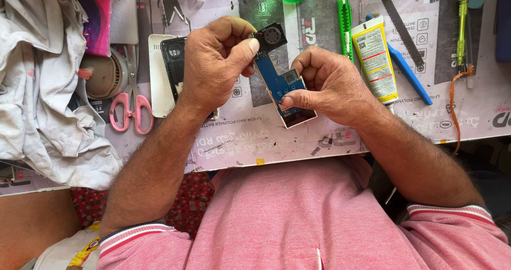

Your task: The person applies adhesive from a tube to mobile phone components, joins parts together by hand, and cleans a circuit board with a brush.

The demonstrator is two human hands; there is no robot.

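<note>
Both hands grip blue circuit board (282,86) (L (215,62) at speaker end, R (324,84) lower).

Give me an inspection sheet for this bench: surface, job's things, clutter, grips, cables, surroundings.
Surface: printed mat, scuffed and marked.
Job's things: blue board with a black speaker part at its top end, held above the mat.
Clutter: pink scissors, glue tube, green knife, blue tool, phone shell, white cloth.
Grips: left hand pinches the speaker part; right hand holds the board's lower end.
Cables: orange cord at the right.
Surroundings: pink shirt below the mat edge.
</note>
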